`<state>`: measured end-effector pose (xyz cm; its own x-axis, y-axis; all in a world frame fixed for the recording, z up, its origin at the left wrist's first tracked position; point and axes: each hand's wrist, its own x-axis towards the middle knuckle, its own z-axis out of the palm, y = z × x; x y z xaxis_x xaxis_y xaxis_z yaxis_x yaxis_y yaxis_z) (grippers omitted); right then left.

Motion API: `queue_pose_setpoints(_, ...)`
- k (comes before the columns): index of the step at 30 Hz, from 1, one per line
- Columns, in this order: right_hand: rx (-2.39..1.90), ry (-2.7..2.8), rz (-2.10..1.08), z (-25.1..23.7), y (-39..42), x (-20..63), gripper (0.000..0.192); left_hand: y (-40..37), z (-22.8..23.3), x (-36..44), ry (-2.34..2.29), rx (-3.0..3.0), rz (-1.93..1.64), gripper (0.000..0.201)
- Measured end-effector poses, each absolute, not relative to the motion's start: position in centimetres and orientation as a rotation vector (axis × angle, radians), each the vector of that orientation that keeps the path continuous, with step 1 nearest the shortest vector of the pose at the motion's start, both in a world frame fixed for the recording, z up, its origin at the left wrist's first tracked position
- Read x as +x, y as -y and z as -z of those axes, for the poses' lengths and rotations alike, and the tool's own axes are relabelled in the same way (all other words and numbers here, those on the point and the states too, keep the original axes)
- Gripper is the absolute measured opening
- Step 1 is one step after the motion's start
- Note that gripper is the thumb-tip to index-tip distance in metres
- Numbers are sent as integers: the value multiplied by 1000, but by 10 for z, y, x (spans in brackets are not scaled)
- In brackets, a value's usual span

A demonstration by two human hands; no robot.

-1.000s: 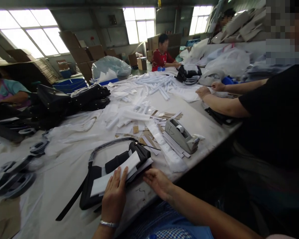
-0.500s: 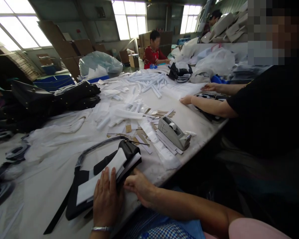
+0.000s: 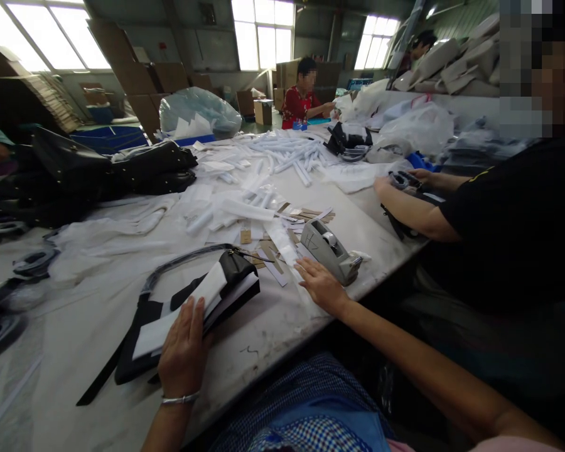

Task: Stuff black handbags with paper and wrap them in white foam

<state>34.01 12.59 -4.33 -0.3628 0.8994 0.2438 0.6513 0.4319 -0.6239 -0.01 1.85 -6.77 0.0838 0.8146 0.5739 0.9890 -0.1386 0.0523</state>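
A black handbag (image 3: pixel 242 267) lies at the front of the table, its handle (image 3: pixel 169 269) wrapped in clear film. White sheet material (image 3: pixel 157 336) covers part of its upper side. My left hand (image 3: pixel 184 351) holds the near side of the bag, its fingers over the white sheet and its thumb hidden. To the right, my right hand (image 3: pixel 322 285) is stretched out with its fingers extended over white, filmy plastic (image 3: pixel 282 243). Whether the fingertips touch the plastic, I cannot tell. Just beyond that hand stands a grey tape dispenser (image 3: pixel 327 248).
Cardboard strips (image 3: pixel 311 215) and a heap of white tubes (image 3: pixel 292 154) lie farther back. Black bags (image 3: pixel 145 169) are piled at the left. A co-worker in black (image 3: pixel 508 213) handles items at the right edge; another person in red (image 3: pixel 296 107) sits at the far end.
My right hand has left the handbag and moved right, beside the tape dispenser. My left hand stays on the bag. The co-worker at the right has drawn wrapped black items closer.
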Motion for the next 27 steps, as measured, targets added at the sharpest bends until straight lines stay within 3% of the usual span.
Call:
queue_pose_setpoints(2,-1353,2277,-437,57,-143,353,44,-19,67,0,1794,-2005,705,75)
queue_pose_setpoints(8,-1353,2327,-355,57,-168,349,22,-17,63,-2,1792,-2008,702,77)
queue_pose_setpoints(11,-1298,2193,-502,32,-161,335,19,-17,60,-4,1832,-1979,700,78)
queue_pose_setpoints(15,-1085,2171,-971,6,-118,308,19,-18,56,-6,1870,-1946,724,79)
queue_pose_setpoints(18,-959,2240,-1254,11,-83,291,24,-18,53,-7,1888,-1945,748,80)
queue_pose_setpoints(21,-1171,2126,-974,36,-67,275,34,-18,52,-6,1887,-1946,776,80)
queue_pose_setpoints(23,-1287,2098,-773,57,-66,263,55,-18,52,-5,1897,-1938,785,79)
queue_pose_setpoints(25,-1298,2184,-739,75,-69,246,74,-17,52,-6,1915,-1934,784,80)
queue_pose_setpoints(27,-1227,2287,-768,86,-75,227,82,-17,52,-6,1919,-1939,783,80)
